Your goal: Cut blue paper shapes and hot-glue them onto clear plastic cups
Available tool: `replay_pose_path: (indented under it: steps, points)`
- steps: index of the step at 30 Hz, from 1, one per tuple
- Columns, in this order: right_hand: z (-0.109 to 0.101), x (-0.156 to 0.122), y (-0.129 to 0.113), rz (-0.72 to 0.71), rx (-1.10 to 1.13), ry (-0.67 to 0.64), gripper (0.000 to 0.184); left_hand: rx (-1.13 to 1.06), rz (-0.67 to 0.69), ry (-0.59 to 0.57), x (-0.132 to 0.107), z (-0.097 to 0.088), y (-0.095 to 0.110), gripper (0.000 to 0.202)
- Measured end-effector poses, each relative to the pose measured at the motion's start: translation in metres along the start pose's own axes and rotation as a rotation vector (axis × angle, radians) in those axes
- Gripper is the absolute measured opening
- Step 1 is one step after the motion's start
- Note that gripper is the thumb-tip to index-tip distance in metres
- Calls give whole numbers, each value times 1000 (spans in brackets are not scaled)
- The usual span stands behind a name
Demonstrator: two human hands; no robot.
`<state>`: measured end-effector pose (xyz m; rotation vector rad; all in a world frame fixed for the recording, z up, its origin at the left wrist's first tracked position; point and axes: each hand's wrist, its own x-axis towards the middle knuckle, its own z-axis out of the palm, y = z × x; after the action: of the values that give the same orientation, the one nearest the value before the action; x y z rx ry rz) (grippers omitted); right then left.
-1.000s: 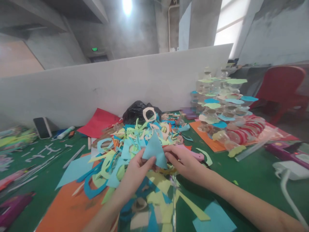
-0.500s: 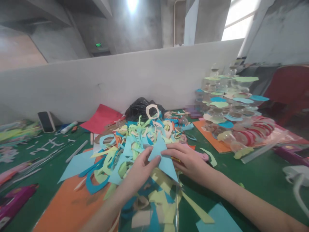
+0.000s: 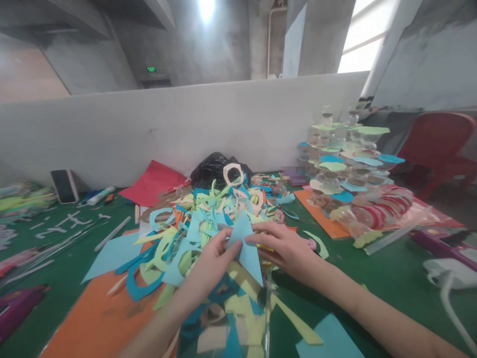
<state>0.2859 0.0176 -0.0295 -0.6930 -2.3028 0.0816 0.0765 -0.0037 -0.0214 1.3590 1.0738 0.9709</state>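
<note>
A light blue piece of paper [image 3: 249,256], cut to a pointed shape, is held upright between my two hands. My left hand [image 3: 218,256] pinches its left edge between thumb and fingers. On the other side, my right hand [image 3: 285,248] grips the right edge, its fingertips against the paper and part of its fingers hidden behind it. Beneath the hands lies a clear plastic sheet or box [image 3: 266,328], I cannot tell which, over yellow, blue and pale paper pieces. A pink object [image 3: 311,243] shows partly behind my right hand.
A heap of paper offcuts [image 3: 212,209] lies ahead, before a black plastic bag [image 3: 206,169]. Stacked clear cups with paper layers [image 3: 335,164] stand right. Orange paper [image 3: 93,318], a phone [image 3: 64,187], a purple glue gun or similar tool [image 3: 443,246] and a white plug [image 3: 452,273] surround me.
The view has shifted slightly, so most things on the table appear a little farther left. Both hands keep hold of the light blue paper, nearly unchanged in pose.
</note>
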Motion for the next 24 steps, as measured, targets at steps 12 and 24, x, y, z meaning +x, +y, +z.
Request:
replay_pose_path:
  steps: [12,24]
  points:
    - [20,5,3,409,704,48,25,267,116,4,-9,6,3,23]
    - [19,9,-2,538,910,45,33,499,172,49,-14,7,7,34]
